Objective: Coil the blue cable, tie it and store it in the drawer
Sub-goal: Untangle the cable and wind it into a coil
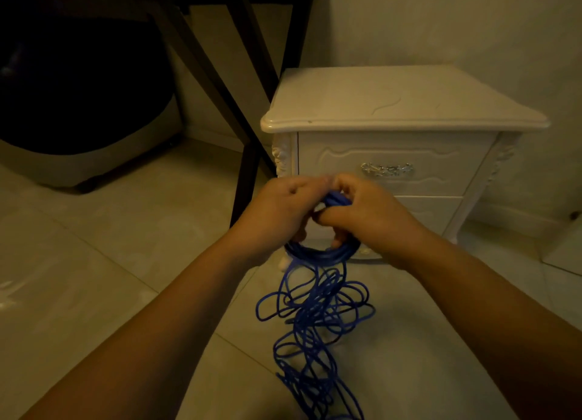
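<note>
– Several turns of the blue cable (321,253) are gathered into a small coil, held up in front of the bedside cabinet (393,101). The rest hangs from it and lies in a loose tangle on the tiled floor (94,262).
– And the hands?
– Both are on the coil. The left hand (277,211) has its fingers curled round the left side, and the right hand (368,213) grips the right side, thumbs nearly meeting on top.
– The drawer?
– The top drawer (330,164) is closed, its silver handle (386,169) just beyond the knuckles. Dark table legs (247,180) stand to the cabinet's left.
</note>
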Tool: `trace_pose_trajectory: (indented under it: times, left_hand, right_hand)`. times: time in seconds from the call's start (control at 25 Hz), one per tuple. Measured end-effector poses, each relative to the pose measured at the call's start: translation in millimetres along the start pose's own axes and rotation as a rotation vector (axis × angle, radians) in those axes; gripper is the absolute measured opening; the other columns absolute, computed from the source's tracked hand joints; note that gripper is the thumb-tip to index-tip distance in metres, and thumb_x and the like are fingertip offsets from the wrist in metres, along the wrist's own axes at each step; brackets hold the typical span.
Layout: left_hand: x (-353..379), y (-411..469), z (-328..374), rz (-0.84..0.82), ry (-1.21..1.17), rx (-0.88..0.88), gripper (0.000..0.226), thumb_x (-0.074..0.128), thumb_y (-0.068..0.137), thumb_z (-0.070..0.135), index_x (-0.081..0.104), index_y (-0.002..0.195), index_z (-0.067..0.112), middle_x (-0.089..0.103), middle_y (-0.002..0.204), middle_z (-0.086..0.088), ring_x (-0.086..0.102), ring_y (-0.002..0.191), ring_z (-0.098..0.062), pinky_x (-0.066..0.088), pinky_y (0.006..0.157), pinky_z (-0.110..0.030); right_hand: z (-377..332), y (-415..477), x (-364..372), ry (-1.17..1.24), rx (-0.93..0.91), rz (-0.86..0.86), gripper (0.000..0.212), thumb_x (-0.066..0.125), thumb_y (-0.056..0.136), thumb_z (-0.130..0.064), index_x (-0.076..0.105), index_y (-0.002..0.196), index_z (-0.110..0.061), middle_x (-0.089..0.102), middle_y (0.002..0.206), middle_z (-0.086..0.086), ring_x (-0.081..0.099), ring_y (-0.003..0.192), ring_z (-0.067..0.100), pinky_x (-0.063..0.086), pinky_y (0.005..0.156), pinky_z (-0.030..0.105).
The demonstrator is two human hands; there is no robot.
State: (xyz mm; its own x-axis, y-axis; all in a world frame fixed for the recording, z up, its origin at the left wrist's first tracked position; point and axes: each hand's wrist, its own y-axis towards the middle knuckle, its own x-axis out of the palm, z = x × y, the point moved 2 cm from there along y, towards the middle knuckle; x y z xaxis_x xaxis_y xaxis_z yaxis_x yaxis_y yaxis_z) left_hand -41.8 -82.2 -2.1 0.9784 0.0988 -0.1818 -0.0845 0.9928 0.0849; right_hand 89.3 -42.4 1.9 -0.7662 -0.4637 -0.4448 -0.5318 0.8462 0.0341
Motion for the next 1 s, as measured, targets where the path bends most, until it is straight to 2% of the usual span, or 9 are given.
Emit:
trace_pose_trajectory:
  times: [0.16, 0.28, 0.4, 0.52, 0.68, 0.8, 0.88, 0.92, 1.0]
  left_hand:
    - [-9, 1, 6, 0.19, -0.485, -0.096, 0.042, 0.048, 0.098, 0.037, 0.037, 0.06, 0.021, 0.021, 0.049, 0.006, 0.018, 0.04, -0.009, 0.022, 0.038, -0.022]
    - [-10, -1, 6, 0.237, -0.594, -0.093, 0.042, 0.046, 0.098, 0.036, 0.037, 0.061, 0.02, 0.02, 0.048, 0.006, 0.017, 0.039, -0.008, 0.021, 0.038, -0.021]
    - [-4, 0, 2, 0.209, -0.629, -0.067, 0.038, 0.044, 0.1, 0.036, 0.042, 0.067, 0.018, 0.024, 0.049, 0.006, 0.019, 0.042, -0.008, 0.02, 0.044, -0.024]
    - [1, -4, -1, 0.093, -0.683, -0.1, 0.034, 0.041, 0.101, 0.036, 0.051, 0.077, 0.013, 0.029, 0.053, 0.004, 0.027, 0.044, -0.009, 0.033, 0.049, -0.023]
    - [-8, -16, 0, -0.09, -0.543, -0.177, 0.031, 0.039, 0.101, 0.031, 0.057, 0.091, 0.007, 0.044, 0.059, -0.002, 0.04, 0.051, -0.013, 0.051, 0.062, -0.031]
    - [-12, -19, 4, -0.161, -0.096, -0.195, 0.047, 0.05, 0.087, 0.055, 0.057, 0.084, 0.008, 0.047, 0.06, 0.0, 0.044, 0.049, -0.012, 0.05, 0.058, -0.027]
    - [-4, -17, 4, -0.135, 0.168, -0.162, 0.056, 0.056, 0.074, 0.064, 0.059, 0.08, 0.009, 0.047, 0.056, 0.004, 0.045, 0.046, -0.01, 0.049, 0.061, -0.032]
    - [0, -16, 4, -0.09, 0.225, -0.128, 0.055, 0.057, 0.074, 0.064, 0.06, 0.079, 0.01, 0.047, 0.054, 0.006, 0.045, 0.045, -0.009, 0.048, 0.058, -0.031]
    - [7, -13, 3, 0.018, 0.205, -0.023, 0.052, 0.059, 0.083, 0.056, 0.059, 0.076, 0.004, 0.045, 0.055, 0.001, 0.044, 0.045, -0.011, 0.041, 0.048, -0.027]
  right_hand:
    - [14, -8, 2, 0.406, 0.134, -0.216, 0.006, 0.061, 0.087, -0.012, 0.061, 0.083, -0.016, 0.07, 0.076, -0.003, 0.067, 0.08, 0.012, 0.053, 0.08, 0.025]
    - [11, -6, 10, 0.476, 0.097, -0.12, 0.01, 0.054, 0.091, -0.011, 0.061, 0.084, -0.009, 0.068, 0.078, 0.004, 0.064, 0.083, 0.017, 0.051, 0.086, 0.03]
    - [2, -5, 16, 0.861, 0.088, -0.037, 0.02, 0.045, 0.093, -0.007, 0.049, 0.074, -0.006, 0.052, 0.062, 0.007, 0.06, 0.069, 0.023, 0.052, 0.083, 0.041]
    - [0, -1, 13, 1.065, 0.139, 0.032, 0.03, 0.043, 0.092, -0.005, 0.037, 0.064, -0.016, 0.027, 0.051, -0.001, 0.031, 0.049, 0.013, 0.041, 0.068, 0.035]
    - [0, -1, 1, 0.425, 0.119, 0.07, 0.024, 0.047, 0.091, -0.006, 0.046, 0.069, -0.016, 0.034, 0.049, -0.004, 0.032, 0.041, 0.01, 0.039, 0.052, 0.029]
    - [-9, 0, 3, -0.14, -0.01, -0.009, 0.016, 0.052, 0.092, -0.017, 0.059, 0.079, -0.012, 0.05, 0.059, 0.001, 0.046, 0.046, 0.009, 0.046, 0.05, 0.024]
    - [-13, 5, 10, -0.531, -0.028, -0.14, 0.02, 0.051, 0.095, -0.021, 0.053, 0.077, -0.013, 0.051, 0.07, 0.002, 0.045, 0.055, 0.009, 0.036, 0.049, 0.013]
    - [-15, 6, 13, -0.659, -0.039, -0.154, 0.024, 0.05, 0.096, -0.021, 0.047, 0.073, -0.016, 0.047, 0.07, 0.0, 0.043, 0.058, 0.008, 0.034, 0.047, 0.011]
    - [-19, 5, 12, -0.586, -0.111, -0.033, 0.027, 0.056, 0.091, -0.018, 0.042, 0.068, -0.021, 0.045, 0.064, -0.004, 0.045, 0.056, 0.004, 0.035, 0.046, 0.009]
